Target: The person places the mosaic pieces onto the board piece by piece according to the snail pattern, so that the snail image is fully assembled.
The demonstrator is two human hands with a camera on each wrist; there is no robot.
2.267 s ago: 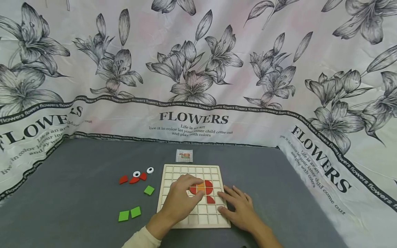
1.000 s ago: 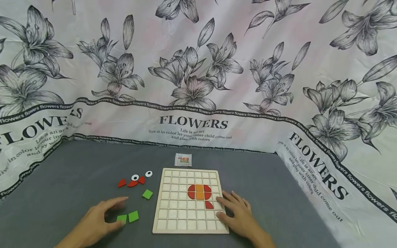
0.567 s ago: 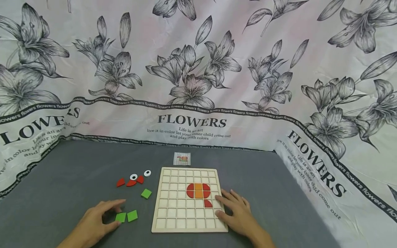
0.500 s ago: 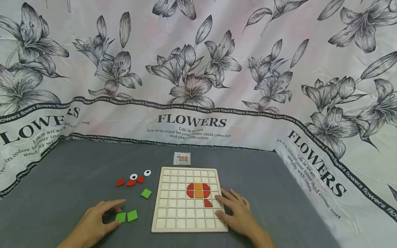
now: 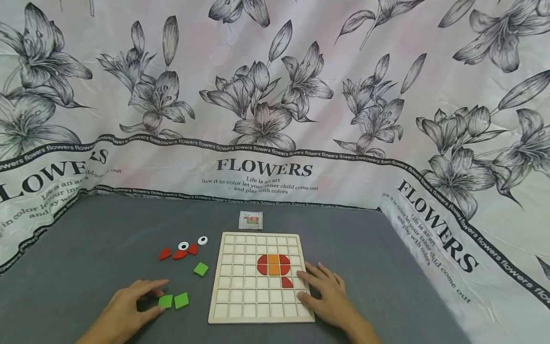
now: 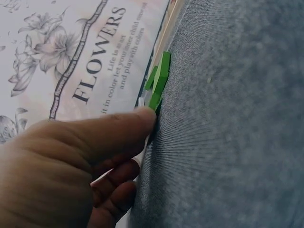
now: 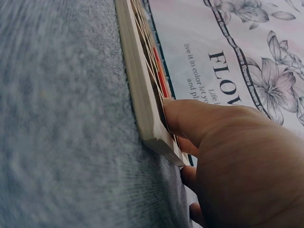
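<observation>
In the head view my left hand [image 5: 122, 308] lies on the table, thumb and fingers spread around a green square tile [image 5: 165, 301]. The thumb tip is right at the tile's near edge; the left wrist view shows the thumb tip overlapping the green tiles [image 6: 161, 76]. A second green tile [image 5: 181, 300] lies just right of it. My right hand [image 5: 328, 296] rests on the right rim of the wooden grid board [image 5: 238, 310], thumb and index fingertips over the edge. In the board sit an orange-and-red rounded shape [image 5: 273, 264] and a red quarter-round piece [image 5: 287, 283].
Farther back left lie red pieces [image 5: 165, 253], two white eye discs [image 5: 203, 241] and a third green tile [image 5: 200, 269]. Behind the board is a small picture card [image 5: 250, 220] with a gridded animal pattern. A floral cloth [image 5: 266, 172] walls off the grey table.
My left hand has moved from over the board out to the green tiles on the left. Another orange area of the rounded shape shows uncovered. My right hand has stayed at the board's edge.
</observation>
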